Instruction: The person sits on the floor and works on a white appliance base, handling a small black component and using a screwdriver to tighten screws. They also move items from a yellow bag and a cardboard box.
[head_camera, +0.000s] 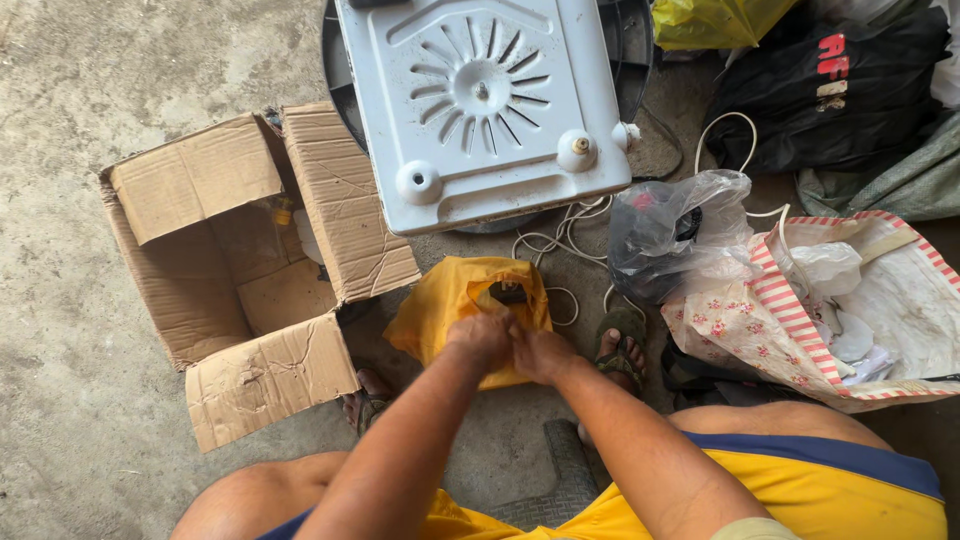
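A yellow plastic bag (445, 300) lies on the concrete floor between my feet, its mouth partly open with a dark object (508, 293) showing inside. My left hand (480, 338) and my right hand (540, 352) meet at the bag's near edge, both pinching its plastic. The fingers are curled tight and pressed together, so what lies under them is hidden.
An open cardboard box (240, 280) sits to the left. A white appliance base (490, 105) with a vented underside lies just beyond the bag, white cord (560, 235) coiled beside it. A grey plastic bag (670, 230), a striped floral sack (840, 310) and black bags (830, 90) crowd the right.
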